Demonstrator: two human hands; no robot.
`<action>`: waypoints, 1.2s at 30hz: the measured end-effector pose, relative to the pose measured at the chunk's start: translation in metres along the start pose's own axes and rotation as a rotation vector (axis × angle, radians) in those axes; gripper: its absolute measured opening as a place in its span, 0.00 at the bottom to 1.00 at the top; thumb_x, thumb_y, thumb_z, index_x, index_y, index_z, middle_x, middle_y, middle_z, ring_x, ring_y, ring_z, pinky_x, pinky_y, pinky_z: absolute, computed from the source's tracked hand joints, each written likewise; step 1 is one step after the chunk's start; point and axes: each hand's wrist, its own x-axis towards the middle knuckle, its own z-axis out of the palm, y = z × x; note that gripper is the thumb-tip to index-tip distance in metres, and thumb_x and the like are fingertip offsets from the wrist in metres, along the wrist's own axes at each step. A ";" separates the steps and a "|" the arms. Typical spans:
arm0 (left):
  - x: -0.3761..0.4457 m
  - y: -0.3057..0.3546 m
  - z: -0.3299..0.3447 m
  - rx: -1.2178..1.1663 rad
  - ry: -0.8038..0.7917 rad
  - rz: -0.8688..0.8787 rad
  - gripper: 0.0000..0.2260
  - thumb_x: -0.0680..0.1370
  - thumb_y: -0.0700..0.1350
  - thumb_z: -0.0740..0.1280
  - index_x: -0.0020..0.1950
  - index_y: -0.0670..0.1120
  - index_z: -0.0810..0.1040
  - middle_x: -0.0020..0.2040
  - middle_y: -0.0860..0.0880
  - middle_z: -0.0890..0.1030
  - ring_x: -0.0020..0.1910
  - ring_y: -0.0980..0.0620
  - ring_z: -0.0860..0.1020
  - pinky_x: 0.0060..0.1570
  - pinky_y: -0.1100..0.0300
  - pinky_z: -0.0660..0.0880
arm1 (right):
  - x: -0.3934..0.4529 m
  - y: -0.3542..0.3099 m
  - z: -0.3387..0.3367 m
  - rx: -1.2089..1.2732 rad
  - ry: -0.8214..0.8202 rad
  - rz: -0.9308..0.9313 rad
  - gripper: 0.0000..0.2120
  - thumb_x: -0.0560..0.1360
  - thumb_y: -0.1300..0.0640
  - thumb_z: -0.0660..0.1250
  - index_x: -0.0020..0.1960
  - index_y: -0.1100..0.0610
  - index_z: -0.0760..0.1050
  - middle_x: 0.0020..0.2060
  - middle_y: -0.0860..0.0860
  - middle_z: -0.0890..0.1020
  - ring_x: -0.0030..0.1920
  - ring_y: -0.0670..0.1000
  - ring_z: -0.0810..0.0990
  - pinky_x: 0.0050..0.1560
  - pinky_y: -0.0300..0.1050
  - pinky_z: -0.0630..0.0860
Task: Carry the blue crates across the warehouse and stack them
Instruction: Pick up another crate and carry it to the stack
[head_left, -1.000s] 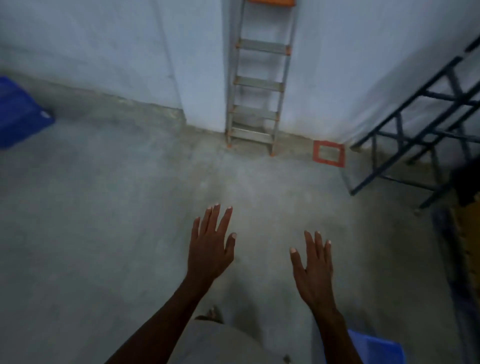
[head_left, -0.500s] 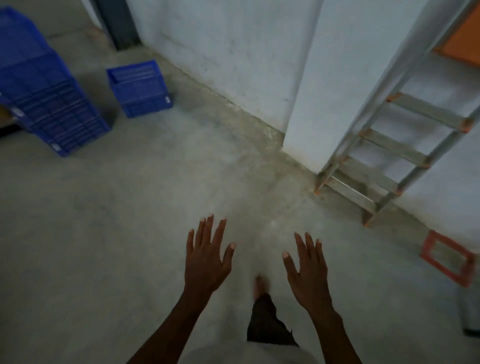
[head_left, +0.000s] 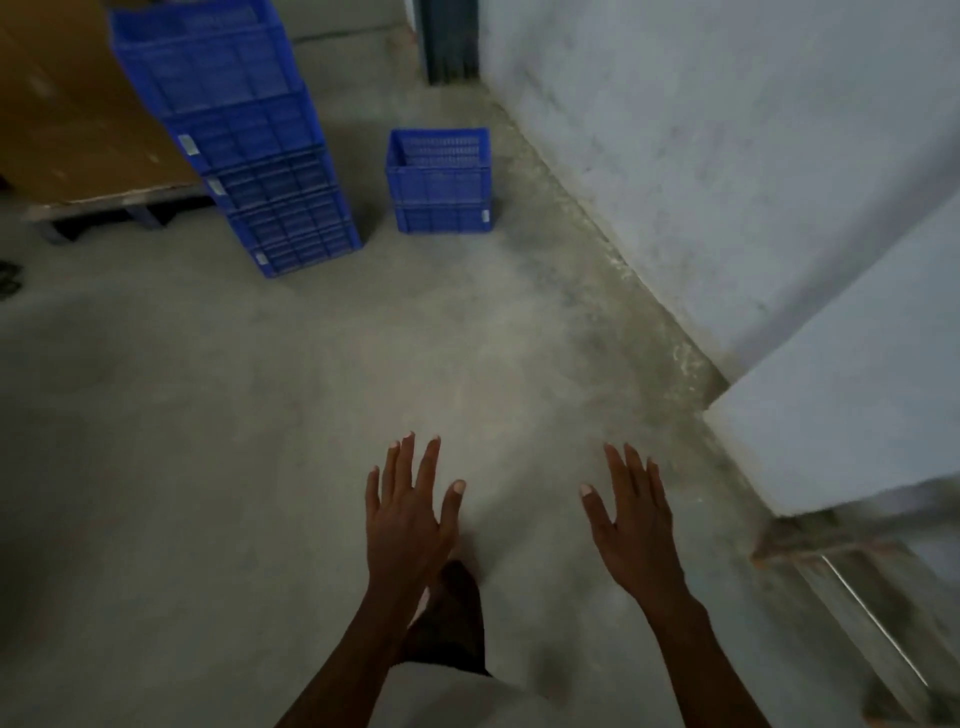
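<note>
A tall stack of several blue crates (head_left: 244, 140) stands on the concrete floor at the upper left. A short stack of two blue crates (head_left: 441, 182) sits to its right, near the wall. My left hand (head_left: 410, 514) and my right hand (head_left: 631, 525) are held out low in front of me, fingers straight and spread, palms down, holding nothing. Both hands are well short of the crates, with bare floor between.
A brown board on a low platform (head_left: 78, 119) lies left of the tall stack. A pale wall (head_left: 727, 156) runs along the right, with a jutting pillar (head_left: 857, 374) and a ladder's foot (head_left: 831, 551) at lower right. My leg shows between my arms.
The view has swung left: the ladder and orange frame slid off to the right, and the blue crate stacks came toward the centre and closer. My hands stay spread and empty.
</note>
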 end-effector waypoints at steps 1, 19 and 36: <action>0.027 -0.003 0.005 -0.009 0.003 -0.010 0.30 0.82 0.66 0.48 0.81 0.55 0.59 0.82 0.48 0.57 0.81 0.48 0.53 0.78 0.44 0.53 | 0.031 -0.009 0.005 0.009 0.000 -0.009 0.32 0.80 0.36 0.52 0.80 0.42 0.47 0.81 0.47 0.49 0.80 0.53 0.42 0.77 0.56 0.50; 0.554 -0.019 0.021 0.061 -0.004 -0.009 0.30 0.82 0.66 0.49 0.81 0.55 0.58 0.82 0.47 0.56 0.82 0.48 0.51 0.78 0.45 0.51 | 0.534 -0.153 0.042 -0.037 -0.051 -0.100 0.31 0.81 0.36 0.50 0.80 0.41 0.45 0.81 0.48 0.47 0.80 0.54 0.40 0.78 0.56 0.47; 0.946 -0.047 0.036 -0.020 0.073 -0.255 0.31 0.81 0.67 0.47 0.80 0.56 0.61 0.82 0.48 0.58 0.81 0.48 0.53 0.79 0.45 0.50 | 0.980 -0.263 0.079 -0.103 -0.249 -0.206 0.31 0.81 0.38 0.54 0.80 0.43 0.50 0.80 0.51 0.53 0.80 0.58 0.48 0.75 0.57 0.54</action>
